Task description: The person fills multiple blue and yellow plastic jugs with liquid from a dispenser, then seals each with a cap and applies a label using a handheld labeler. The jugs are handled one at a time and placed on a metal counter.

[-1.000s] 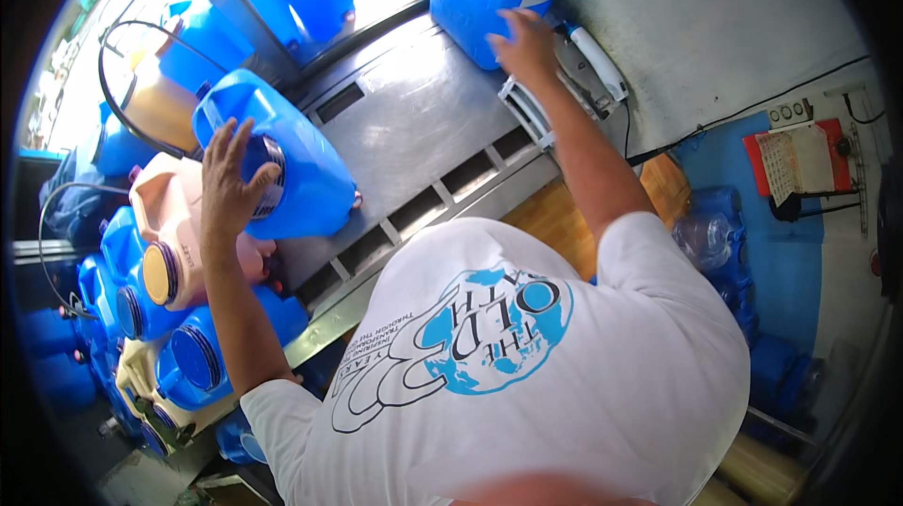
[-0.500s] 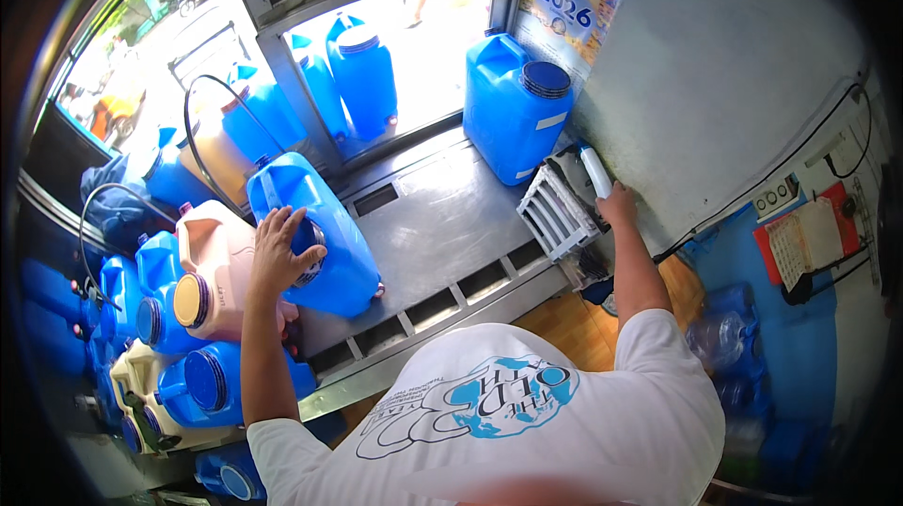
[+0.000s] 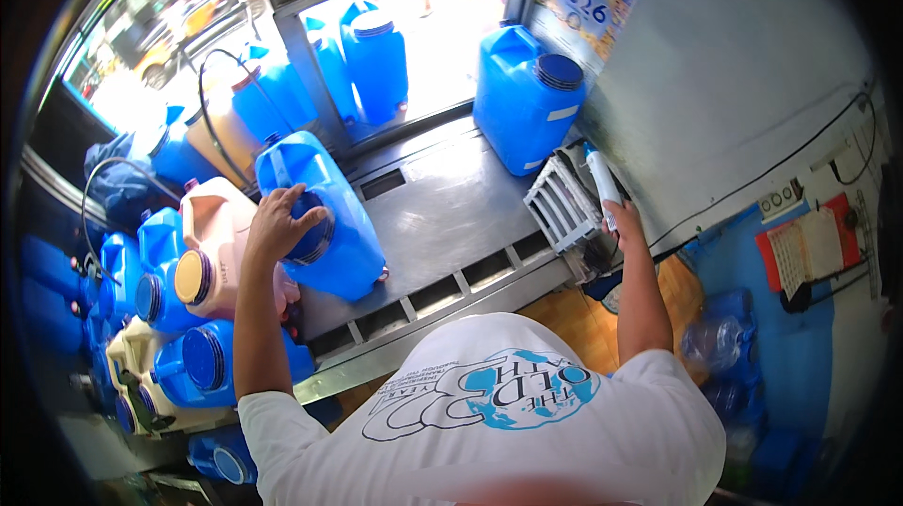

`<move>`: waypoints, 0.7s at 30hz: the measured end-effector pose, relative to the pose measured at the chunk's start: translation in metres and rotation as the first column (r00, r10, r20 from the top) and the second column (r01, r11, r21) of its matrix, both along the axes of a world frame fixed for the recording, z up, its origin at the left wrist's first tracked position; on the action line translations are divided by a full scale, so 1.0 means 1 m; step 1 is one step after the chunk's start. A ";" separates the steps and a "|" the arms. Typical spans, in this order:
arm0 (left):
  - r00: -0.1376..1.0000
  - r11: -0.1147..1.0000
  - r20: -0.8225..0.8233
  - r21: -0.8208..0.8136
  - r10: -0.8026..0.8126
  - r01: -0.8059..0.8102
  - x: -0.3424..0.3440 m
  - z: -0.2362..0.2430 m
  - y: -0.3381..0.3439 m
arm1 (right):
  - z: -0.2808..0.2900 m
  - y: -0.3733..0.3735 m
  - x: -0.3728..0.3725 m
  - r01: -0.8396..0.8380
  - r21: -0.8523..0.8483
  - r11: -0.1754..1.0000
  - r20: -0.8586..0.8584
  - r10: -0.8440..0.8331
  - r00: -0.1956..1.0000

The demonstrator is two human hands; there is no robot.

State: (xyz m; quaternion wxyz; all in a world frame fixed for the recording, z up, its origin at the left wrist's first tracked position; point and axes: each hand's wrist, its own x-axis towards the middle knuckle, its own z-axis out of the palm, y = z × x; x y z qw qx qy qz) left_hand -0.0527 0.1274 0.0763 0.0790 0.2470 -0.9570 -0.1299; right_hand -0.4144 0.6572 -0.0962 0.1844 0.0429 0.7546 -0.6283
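A blue plastic water jug (image 3: 343, 247) with a dark blue screw cap (image 3: 315, 241) stands tilted on the metal counter at left of centre. My left hand (image 3: 277, 224) rests on its top beside the cap, fingers and thumb spread apart. To the right, my right hand (image 3: 621, 219) is closed round the lower end of a white tube-shaped tool (image 3: 602, 179) with a blue tip, pointing up and away from me. The tool is just beside a small white slatted rack (image 3: 564, 210) at the counter's right end. Part of the tool's grip is hidden by my fingers.
Another blue jug (image 3: 527, 106) stands at the counter's far right, against the wall. Pink, cream and blue jugs crowd the left side, with a pink jug (image 3: 221, 238) nearest. A metal counter (image 3: 442, 196) has slots along its front. More jugs (image 3: 376, 64) stand outside the window.
My right hand has drawn the white tool slightly down and nearer, out beside the rack. My left hand stays on the jug, its fingers shifted a little. The view has shifted slightly.
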 end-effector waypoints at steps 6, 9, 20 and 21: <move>0.947 0.965 0.195 0.016 0.255 -0.263 0.031 0.030 0.007 | 0.040 -0.025 0.071 -0.120 -0.408 0.905 0.136 0.190 0.972; 0.966 0.969 0.094 -0.080 0.239 -0.232 0.044 0.031 0.014 | 0.036 -0.045 0.084 -0.262 -0.495 0.828 0.136 0.372 0.918; 0.995 0.986 0.004 -0.137 -0.095 0.095 0.017 -0.021 0.004 | 0.076 -0.139 0.136 -0.553 -0.508 0.660 0.093 0.681 0.727; 0.996 0.987 0.014 -0.130 -0.089 0.090 0.017 -0.024 0.004 | 0.076 -0.142 0.138 -0.576 -0.497 0.649 0.081 0.696 0.714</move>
